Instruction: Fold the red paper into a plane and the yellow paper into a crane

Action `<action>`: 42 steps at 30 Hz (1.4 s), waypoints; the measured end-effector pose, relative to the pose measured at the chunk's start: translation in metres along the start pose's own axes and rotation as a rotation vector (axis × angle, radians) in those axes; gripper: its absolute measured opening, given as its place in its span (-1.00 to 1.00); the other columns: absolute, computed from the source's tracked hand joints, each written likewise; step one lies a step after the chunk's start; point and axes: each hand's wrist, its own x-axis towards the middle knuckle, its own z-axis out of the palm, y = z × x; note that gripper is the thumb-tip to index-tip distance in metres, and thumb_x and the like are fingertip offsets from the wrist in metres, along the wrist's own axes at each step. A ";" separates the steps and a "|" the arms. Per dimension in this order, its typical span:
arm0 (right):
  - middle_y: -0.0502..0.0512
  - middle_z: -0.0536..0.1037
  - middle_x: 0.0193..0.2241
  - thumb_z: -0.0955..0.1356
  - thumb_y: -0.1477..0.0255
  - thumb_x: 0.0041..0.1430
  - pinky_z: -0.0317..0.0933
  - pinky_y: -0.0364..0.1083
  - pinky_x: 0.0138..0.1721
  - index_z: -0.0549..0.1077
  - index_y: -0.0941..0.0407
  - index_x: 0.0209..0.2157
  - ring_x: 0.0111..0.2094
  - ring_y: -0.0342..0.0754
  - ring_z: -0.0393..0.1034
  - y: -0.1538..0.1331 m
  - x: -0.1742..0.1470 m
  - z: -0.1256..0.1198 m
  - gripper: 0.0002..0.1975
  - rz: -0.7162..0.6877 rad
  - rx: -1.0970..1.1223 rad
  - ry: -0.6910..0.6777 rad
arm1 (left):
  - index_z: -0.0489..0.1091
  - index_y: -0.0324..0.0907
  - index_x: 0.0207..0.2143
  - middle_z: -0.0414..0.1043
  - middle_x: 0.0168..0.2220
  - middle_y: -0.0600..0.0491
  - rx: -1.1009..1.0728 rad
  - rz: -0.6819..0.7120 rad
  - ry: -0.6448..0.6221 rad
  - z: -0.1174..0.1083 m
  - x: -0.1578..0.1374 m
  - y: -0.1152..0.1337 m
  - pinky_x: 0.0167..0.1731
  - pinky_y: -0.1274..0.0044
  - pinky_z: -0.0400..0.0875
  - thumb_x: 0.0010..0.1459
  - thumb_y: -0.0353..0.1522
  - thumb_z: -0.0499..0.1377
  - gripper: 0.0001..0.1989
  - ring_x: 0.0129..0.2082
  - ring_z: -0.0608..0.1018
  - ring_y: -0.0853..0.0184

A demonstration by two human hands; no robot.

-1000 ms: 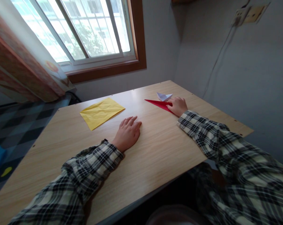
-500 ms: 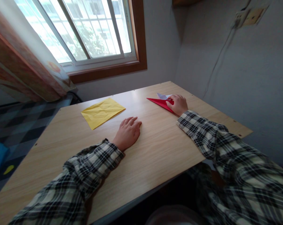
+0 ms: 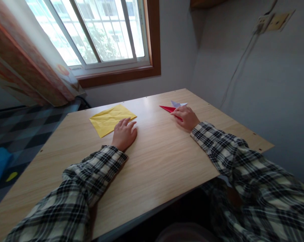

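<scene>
With your left hand spread at the yellow sheet and your right hand over the red paper, grip unclear, a forward push could crush the white paper.

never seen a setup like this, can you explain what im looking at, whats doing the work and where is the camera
There is no machine here: you see a person's own two bare hands, reaching out of plaid sleeves. One camera, worn on the head, looks forward and down. On the wooden table lie a creased yellow paper, a folded red paper and, just beyond that, a folded white paper. The left hand is spread at the yellow paper's near edge, gripping nothing. The right hand covers part of the red paper; whether its fingers pinch it or merely rest there, I can't tell.
</scene>
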 end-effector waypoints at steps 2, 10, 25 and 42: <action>0.23 0.52 0.06 0.27 0.42 0.29 0.14 0.14 0.18 0.49 0.15 0.08 0.10 0.13 0.32 -0.005 -0.002 0.005 -0.63 -0.025 0.016 -0.086 | 0.42 -0.21 0.12 0.29 0.26 -0.21 0.028 -0.115 -0.036 0.005 0.001 -0.008 0.24 0.06 0.16 0.30 -0.21 0.01 -0.55 0.27 0.28 -0.08; 0.38 0.41 0.20 0.21 0.21 0.40 0.21 0.11 0.18 0.37 0.28 0.18 0.20 0.19 0.30 -0.021 -0.004 0.012 -0.49 0.163 -0.108 -0.286 | 0.32 -0.21 0.24 0.22 0.31 -0.24 0.074 -0.225 -0.124 0.011 0.000 -0.011 0.24 0.06 0.14 0.33 -0.13 -0.06 -0.44 0.31 0.24 -0.10; 0.34 0.47 0.14 0.22 0.24 0.40 0.22 0.13 0.21 0.43 0.26 0.11 0.18 0.18 0.34 -0.017 -0.003 0.008 -0.55 0.133 -0.041 -0.218 | 0.24 -0.18 0.30 0.14 0.35 -0.23 0.179 -0.338 -0.248 0.000 0.003 -0.002 0.25 0.16 0.09 0.34 -0.13 -0.08 -0.41 0.33 0.21 -0.08; 0.29 0.59 -0.02 0.27 0.37 0.33 0.35 0.19 0.13 0.52 0.19 0.01 0.06 0.14 0.45 -0.030 -0.005 0.020 -0.67 -0.195 0.142 -0.034 | 0.37 -0.10 0.15 0.39 0.23 -0.08 0.087 -0.212 -0.190 -0.013 -0.007 0.009 0.23 -0.01 0.05 0.36 -0.26 -0.06 -0.60 0.24 0.36 0.07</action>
